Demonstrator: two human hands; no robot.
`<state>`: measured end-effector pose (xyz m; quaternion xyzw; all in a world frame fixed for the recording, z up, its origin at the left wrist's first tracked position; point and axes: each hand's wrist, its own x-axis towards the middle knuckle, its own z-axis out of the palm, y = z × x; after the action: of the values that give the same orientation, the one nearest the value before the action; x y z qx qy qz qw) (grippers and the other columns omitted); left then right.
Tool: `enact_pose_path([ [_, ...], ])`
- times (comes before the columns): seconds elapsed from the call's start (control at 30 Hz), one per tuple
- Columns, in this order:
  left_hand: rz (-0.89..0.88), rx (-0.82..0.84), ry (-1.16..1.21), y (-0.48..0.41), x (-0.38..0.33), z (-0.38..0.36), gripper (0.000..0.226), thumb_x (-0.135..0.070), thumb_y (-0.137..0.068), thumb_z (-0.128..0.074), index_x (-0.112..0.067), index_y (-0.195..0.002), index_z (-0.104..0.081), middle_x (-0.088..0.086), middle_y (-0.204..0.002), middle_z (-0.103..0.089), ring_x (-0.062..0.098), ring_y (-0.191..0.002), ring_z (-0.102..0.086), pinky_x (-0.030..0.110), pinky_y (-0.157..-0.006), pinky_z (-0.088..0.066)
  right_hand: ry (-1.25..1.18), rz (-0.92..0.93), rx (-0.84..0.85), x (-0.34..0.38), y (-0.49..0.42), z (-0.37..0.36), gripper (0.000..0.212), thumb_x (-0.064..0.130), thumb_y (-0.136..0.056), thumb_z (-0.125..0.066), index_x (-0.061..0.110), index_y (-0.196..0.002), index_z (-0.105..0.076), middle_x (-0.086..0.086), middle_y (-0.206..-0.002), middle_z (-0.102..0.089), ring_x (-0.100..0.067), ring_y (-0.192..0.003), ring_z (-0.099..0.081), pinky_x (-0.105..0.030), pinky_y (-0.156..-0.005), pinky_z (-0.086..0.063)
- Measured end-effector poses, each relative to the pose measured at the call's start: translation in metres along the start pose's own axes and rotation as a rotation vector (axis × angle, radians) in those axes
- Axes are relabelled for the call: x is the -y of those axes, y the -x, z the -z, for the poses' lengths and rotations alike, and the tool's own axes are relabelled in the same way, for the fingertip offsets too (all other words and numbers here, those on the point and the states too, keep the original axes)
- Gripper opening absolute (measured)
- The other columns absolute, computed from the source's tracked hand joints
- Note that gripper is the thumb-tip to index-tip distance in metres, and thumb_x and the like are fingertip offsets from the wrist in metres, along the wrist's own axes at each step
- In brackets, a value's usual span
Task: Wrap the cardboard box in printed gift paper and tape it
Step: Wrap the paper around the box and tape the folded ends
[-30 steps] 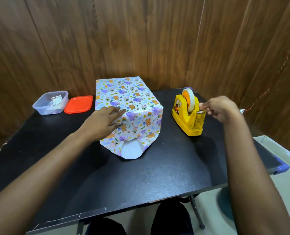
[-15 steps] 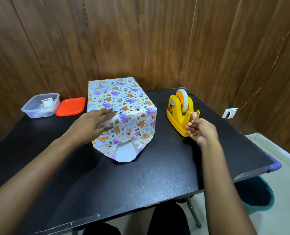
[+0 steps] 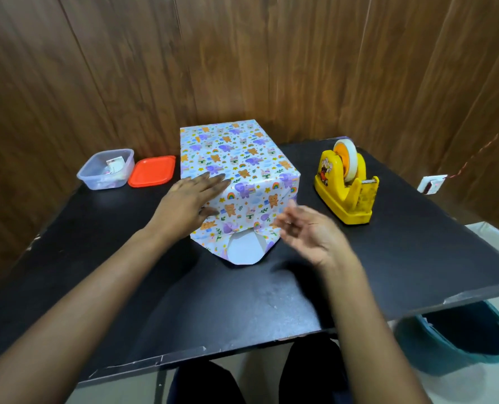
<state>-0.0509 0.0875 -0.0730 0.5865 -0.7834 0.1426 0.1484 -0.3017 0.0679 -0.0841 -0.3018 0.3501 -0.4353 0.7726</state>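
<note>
Progress: late stage, by judgement. The cardboard box (image 3: 236, 170) is covered in printed gift paper on its top and every side in view, and the side folds of the near end are creased in. Left to do: the bottom flap (image 3: 242, 252) lies out on the table (image 3: 242, 301) with its white underside up, not raised. No tape shows on that end.

Left hand (image 3: 193, 202): flat, fingers straight and close together, pressing on the box's near left top edge. Holds nothing.

Right hand (image 3: 306, 231): in the air just in front of the box's near right corner, apparently clear of the paper. Fingers loosely apart, palm turned inward. Blurred, so I cannot tell whether a strip of tape clings to a fingertip.

Box position: middle of the black table, far end close to the wood-panel wall.

Tape dispenser (image 3: 347, 191): yellow, roll mounted, right of the box and apart from it.

Orange lid (image 3: 152, 172): flat on the table, just left of the box.

Clear container (image 3: 107, 169): beside the lid, with small items inside.

Teal bucket (image 3: 458, 339): on the floor below the table's right edge.
</note>
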Motion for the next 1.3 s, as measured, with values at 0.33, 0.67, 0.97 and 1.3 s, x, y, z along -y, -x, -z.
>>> enact_pose_path([
  [0.33,0.018,-0.027,-0.024,-0.002,-0.005,-0.002,0.064,-0.021,-0.084,-0.067,-0.022,-0.142,-0.039,0.0,-0.146,-0.04,0.026,-0.136,-0.036,0.043,-0.105,-0.03,-0.217,-0.116,-0.143,-0.086,-0.03,-0.103,0.027,0.017,-0.098,-0.05,0.007,-0.072,-0.05,-0.003,-0.047,-0.058,-0.006,-0.033,-0.055,-0.015,-0.038,-0.047],
  [0.67,0.008,-0.009,-0.031,-0.003,-0.003,-0.001,0.06,-0.028,-0.089,-0.059,-0.026,-0.144,-0.034,-0.004,-0.149,-0.035,0.022,-0.139,-0.031,0.038,-0.108,-0.025,-0.389,-0.091,-0.245,-0.093,-0.028,-0.118,0.025,0.015,-0.098,-0.048,0.007,-0.075,-0.049,-0.006,-0.058,-0.049,-0.009,-0.039,-0.048,-0.015,-0.038,-0.044],
  [0.97,0.017,0.048,-0.042,-0.003,-0.004,0.003,0.061,-0.03,-0.092,-0.054,-0.029,-0.146,-0.027,-0.008,-0.153,-0.026,0.019,-0.142,-0.023,0.036,-0.11,-0.02,-0.602,-0.082,-0.277,-0.101,-0.042,-0.131,0.024,0.014,-0.098,-0.048,0.01,-0.075,-0.055,0.003,-0.039,-0.055,-0.006,-0.032,-0.053,-0.015,-0.039,-0.047],
  [1.3,0.055,0.057,-0.021,-0.005,-0.008,0.005,0.067,-0.04,-0.086,-0.06,-0.03,-0.145,-0.029,-0.009,-0.152,-0.028,0.017,-0.142,-0.024,0.035,-0.107,-0.02,-0.7,-0.179,-0.183,-0.123,-0.051,-0.141,0.032,0.033,-0.098,-0.047,0.016,-0.074,-0.06,0.002,-0.058,-0.066,-0.01,-0.048,-0.062,-0.019,-0.043,-0.049],
])
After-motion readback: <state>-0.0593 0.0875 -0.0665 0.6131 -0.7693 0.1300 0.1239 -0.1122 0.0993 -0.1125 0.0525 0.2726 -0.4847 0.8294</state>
